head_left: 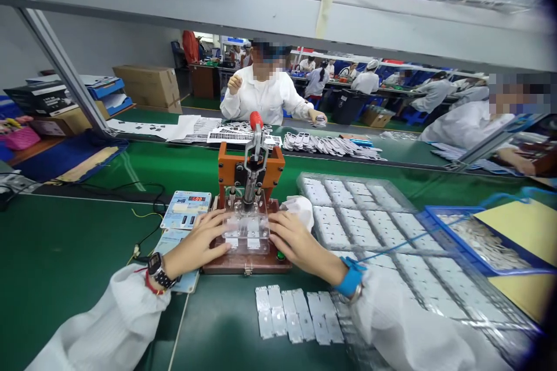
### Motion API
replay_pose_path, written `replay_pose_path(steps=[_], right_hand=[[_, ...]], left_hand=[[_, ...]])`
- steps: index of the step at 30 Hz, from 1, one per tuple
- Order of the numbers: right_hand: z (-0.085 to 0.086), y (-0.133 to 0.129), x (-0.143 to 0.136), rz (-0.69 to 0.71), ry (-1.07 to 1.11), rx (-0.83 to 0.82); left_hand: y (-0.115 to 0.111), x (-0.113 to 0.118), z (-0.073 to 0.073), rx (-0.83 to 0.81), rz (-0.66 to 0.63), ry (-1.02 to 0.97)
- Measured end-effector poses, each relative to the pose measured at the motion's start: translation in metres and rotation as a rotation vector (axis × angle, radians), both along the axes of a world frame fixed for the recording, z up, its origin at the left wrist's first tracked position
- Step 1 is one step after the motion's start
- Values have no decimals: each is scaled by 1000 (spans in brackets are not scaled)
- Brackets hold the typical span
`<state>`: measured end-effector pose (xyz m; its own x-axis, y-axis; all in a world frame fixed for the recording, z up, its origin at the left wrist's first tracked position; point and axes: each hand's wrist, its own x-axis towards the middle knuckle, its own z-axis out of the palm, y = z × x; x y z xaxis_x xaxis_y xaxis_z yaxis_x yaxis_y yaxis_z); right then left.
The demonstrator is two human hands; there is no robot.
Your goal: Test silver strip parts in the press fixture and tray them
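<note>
Clear rectangular plastic plate (242,232) mid-frame, your left hand (203,239) and right hand (296,242) alongside, can't tell their grip; straying underneath risks pinching!

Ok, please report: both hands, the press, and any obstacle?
Left hand and right hand open, flanking the clear plate on the press. Red knob on top. Flat pieces lie in front; no obstacle seen.

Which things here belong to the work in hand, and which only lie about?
Probably in use:
toggle-clamp fixture, between left hand and right hand
silvery plates
clear plastic tray

Apparently lying about:
large cardboard box
pink basket
</note>
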<state>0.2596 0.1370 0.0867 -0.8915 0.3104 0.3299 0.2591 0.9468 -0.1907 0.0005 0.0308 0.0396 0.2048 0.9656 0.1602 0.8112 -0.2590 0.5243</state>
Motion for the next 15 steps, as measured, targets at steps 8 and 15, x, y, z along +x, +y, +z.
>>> replay_pose_path(steps=[8, 15], right_hand=[[-3, -16, -28, -113, -185, -94], [-28, -19, -30, -153, -93, -137]], left_hand=[[0, 4, 2, 8, -58, 26], [2, 6, -3, 34, -53, -48]])
